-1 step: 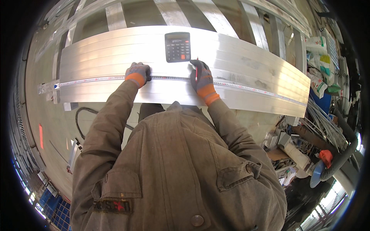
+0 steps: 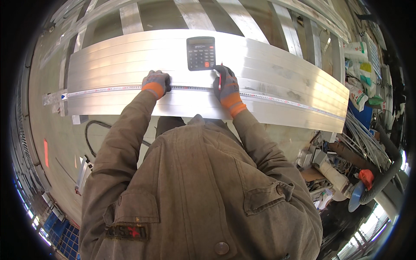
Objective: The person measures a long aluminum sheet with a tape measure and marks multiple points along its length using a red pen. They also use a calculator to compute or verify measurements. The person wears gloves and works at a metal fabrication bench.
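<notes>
A wide stack of silvery metal profiles (image 2: pixel 130 52) lies side by side across the bench in front of me. An unrolled tape measure (image 2: pixel 117 88) runs lengthwise over it, from the left end to the right end. My left hand (image 2: pixel 157 83), in a grey and orange glove, is closed with curled fingers on the tape, its thumb at the tape's edge. My right hand (image 2: pixel 227 89), gloved alike, grips a slim red pencil or pen (image 2: pixel 220 81) that points away from me, and rests over the tape. A dark calculator (image 2: pixel 201 53) lies just beyond my right hand.
Metal beams (image 2: pixel 242 19) form an open frame behind the profiles. Bags (image 2: pixel 357 95), a thick grey hose (image 2: pixel 392 160) and a heap of metal offcuts (image 2: pixel 316 162) crowd the right side. A black cable (image 2: pixel 89 134) loops on the floor at left.
</notes>
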A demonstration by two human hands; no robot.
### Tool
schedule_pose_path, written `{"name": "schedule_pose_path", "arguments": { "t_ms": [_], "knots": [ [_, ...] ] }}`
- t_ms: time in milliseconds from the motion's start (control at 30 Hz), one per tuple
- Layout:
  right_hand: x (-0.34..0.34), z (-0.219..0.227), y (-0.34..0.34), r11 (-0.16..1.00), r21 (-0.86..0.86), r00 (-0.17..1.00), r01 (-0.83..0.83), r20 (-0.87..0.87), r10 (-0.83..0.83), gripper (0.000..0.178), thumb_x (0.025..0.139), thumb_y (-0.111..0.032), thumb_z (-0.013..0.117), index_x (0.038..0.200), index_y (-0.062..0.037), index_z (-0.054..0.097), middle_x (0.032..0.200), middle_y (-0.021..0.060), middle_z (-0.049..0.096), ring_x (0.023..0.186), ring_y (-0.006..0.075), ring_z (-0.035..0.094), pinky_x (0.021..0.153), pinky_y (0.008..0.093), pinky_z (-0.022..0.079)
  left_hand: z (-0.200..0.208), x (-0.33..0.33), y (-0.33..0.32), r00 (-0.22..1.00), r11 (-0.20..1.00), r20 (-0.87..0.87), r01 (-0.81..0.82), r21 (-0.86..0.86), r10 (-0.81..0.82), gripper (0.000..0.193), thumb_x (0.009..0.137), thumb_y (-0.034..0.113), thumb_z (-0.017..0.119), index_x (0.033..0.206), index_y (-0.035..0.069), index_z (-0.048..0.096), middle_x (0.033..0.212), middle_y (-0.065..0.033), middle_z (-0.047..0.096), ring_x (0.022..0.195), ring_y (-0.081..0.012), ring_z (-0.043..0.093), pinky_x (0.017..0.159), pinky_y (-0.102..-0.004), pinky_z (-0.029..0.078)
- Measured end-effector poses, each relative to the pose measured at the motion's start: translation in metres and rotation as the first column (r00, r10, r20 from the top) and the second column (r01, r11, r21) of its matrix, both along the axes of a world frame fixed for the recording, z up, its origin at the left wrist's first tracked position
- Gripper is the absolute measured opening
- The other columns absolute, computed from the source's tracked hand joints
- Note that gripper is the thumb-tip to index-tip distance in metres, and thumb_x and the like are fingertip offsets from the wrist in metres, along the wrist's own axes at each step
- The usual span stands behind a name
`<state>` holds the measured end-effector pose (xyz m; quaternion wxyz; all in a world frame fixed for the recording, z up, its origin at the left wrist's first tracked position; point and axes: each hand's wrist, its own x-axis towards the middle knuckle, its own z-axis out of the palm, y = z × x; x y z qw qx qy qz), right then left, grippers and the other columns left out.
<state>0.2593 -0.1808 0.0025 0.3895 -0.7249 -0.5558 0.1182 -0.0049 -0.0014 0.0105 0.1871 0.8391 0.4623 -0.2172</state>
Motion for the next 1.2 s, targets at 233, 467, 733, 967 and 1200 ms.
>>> {"name": "schedule_pose_path", "arguments": {
  "t_ms": [233, 467, 733, 967, 1200],
  "knots": [
    [-0.004, 0.002, 0.025, 0.985, -0.167, 0.999, 0.033, 0.033, -0.028, 0.032, 0.104, -0.011, 0.068, 0.136, -0.0083, 0.073, 0.113, 0.0180, 0.078, 0.114, 0.0406, 0.073, 0.104, 0.0525, 0.058, 0.004, 0.000, -0.001, 1.000, 1.000, -0.012, 0.023, 0.008, -0.023, 0.025, 0.094, 0.042, 0.091, 0.112, 0.026, 0.086, 0.128, -0.0038, 0.077, 0.129, -0.0322, 0.066, 0.109, -0.0464, 0.057],
    [-0.038, 0.004, -0.064, 0.975, -0.149, 0.905, 0.168, -0.368, -0.212, 0.031, 0.113, -0.022, 0.070, 0.139, -0.0060, 0.075, 0.124, 0.0206, 0.081, 0.114, 0.0364, 0.079, 0.099, 0.0457, 0.062, 0.013, 0.005, 0.005, 0.995, 0.998, -0.072, 0.060, -0.029, -0.062, 0.028, 0.095, 0.044, 0.089, 0.117, 0.027, 0.086, 0.130, -0.0026, 0.077, 0.131, -0.0314, 0.065, 0.109, -0.0476, 0.056],
    [-0.050, -0.019, -0.094, 0.934, -0.213, 0.853, 0.286, -0.388, -0.350, 0.018, 0.107, -0.013, 0.076, 0.123, -0.0038, 0.077, 0.106, 0.0166, 0.081, 0.095, 0.0270, 0.079, 0.089, 0.0387, 0.063, 0.017, 0.012, 0.010, 0.989, 0.994, -0.124, 0.065, -0.089, -0.076, 0.029, 0.097, 0.042, 0.090, 0.124, 0.033, 0.085, 0.137, -0.0005, 0.075, 0.136, -0.0290, 0.063, 0.114, -0.0477, 0.052],
    [-0.053, -0.023, -0.091, 0.912, -0.226, 0.831, 0.344, -0.380, -0.407, 0.010, 0.102, -0.012, 0.079, 0.110, -0.0057, 0.078, 0.099, 0.0148, 0.081, 0.085, 0.0256, 0.079, 0.080, 0.0386, 0.064, 0.019, 0.011, 0.011, 0.988, 0.993, -0.124, 0.078, -0.094, -0.089, 0.028, 0.098, 0.042, 0.090, 0.124, 0.033, 0.085, 0.136, -0.0009, 0.076, 0.136, -0.0290, 0.063, 0.114, -0.0459, 0.052],
    [-0.050, -0.024, -0.087, 0.915, -0.178, 0.881, 0.362, -0.255, -0.398, 0.007, 0.100, -0.012, 0.081, 0.103, -0.0068, 0.078, 0.093, 0.0149, 0.081, 0.084, 0.0272, 0.081, 0.079, 0.0390, 0.064, 0.010, 0.007, 0.010, 0.996, 0.996, -0.056, 0.070, -0.049, -0.072, 0.026, 0.092, 0.045, 0.092, 0.111, 0.027, 0.086, 0.129, -0.0029, 0.078, 0.131, -0.0331, 0.066, 0.112, -0.0474, 0.056]
  ]
}}
